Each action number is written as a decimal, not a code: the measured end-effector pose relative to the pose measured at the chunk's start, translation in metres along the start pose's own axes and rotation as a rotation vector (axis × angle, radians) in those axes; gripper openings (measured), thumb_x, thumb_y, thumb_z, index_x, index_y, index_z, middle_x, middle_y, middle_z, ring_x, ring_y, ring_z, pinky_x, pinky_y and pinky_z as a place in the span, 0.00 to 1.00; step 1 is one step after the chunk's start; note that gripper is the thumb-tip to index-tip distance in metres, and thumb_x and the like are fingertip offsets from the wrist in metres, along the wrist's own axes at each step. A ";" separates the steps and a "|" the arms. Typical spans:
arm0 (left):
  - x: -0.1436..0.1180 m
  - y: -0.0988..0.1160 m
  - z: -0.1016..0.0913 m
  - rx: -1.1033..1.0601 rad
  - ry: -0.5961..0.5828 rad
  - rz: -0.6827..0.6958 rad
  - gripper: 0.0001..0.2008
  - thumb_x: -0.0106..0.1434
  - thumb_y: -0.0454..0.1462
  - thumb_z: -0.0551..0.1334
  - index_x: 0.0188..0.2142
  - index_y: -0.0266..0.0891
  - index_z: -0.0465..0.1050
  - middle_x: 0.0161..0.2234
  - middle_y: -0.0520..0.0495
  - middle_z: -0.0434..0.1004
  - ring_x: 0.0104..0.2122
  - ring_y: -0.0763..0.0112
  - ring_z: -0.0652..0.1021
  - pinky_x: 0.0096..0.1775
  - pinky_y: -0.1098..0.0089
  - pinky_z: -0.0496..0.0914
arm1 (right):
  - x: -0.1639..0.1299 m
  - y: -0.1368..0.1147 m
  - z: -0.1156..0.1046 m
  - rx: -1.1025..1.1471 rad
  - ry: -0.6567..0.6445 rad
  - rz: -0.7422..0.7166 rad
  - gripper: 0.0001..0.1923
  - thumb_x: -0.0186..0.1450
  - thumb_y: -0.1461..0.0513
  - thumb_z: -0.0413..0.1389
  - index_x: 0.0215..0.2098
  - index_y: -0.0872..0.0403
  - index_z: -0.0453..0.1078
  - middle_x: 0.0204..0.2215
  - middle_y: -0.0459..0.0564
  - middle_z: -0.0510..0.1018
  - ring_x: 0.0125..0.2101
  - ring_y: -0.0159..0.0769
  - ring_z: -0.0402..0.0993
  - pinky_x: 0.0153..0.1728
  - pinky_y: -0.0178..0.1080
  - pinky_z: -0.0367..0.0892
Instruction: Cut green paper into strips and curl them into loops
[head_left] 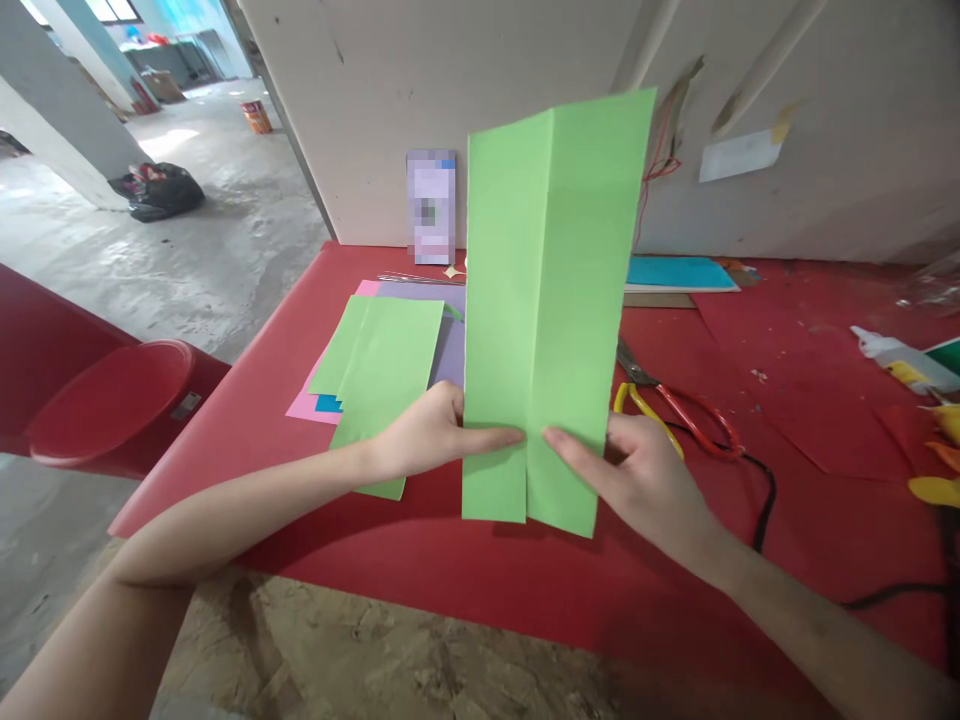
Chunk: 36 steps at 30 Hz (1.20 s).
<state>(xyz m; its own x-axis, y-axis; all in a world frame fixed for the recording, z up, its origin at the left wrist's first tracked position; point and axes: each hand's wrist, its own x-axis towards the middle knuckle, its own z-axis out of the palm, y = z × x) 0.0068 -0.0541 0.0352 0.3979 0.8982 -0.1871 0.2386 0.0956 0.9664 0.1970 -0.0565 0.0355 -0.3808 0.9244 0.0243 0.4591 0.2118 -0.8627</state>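
Note:
Both my hands hold up a tall sheet of green paper above the red tabletop. A lengthwise crease runs down its middle, and a short slit splits it at the bottom edge. My left hand grips the left side with the thumb across the front and the fingers behind. On the right side, my right hand pinches it the same way, its thumb pointing at the slit. Several more green paper pieces, one with stepped edges, lie left of the sheet over pink, blue and purple paper.
Red-and-yellow-handled scissors lie right of my right hand, with a black cord beside them. A phone leans against the back wall. Blue paper and a glue bottle are at the right. A red stool stands left.

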 end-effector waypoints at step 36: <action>-0.003 0.001 -0.014 -0.243 -0.239 0.124 0.08 0.58 0.37 0.63 0.37 0.40 0.75 0.34 0.51 0.79 0.35 0.71 0.78 0.37 0.72 0.73 | -0.001 -0.011 -0.023 0.546 -0.366 0.228 0.14 0.55 0.55 0.60 0.16 0.51 0.67 0.14 0.42 0.67 0.14 0.27 0.60 0.13 0.32 0.53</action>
<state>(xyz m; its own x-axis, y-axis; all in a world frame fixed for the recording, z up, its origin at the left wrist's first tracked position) -0.0068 -0.0504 0.0395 0.6132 0.7864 -0.0740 -0.0308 0.1174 0.9926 0.2103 -0.0523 0.0568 -0.6127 0.7403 -0.2767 0.1269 -0.2534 -0.9590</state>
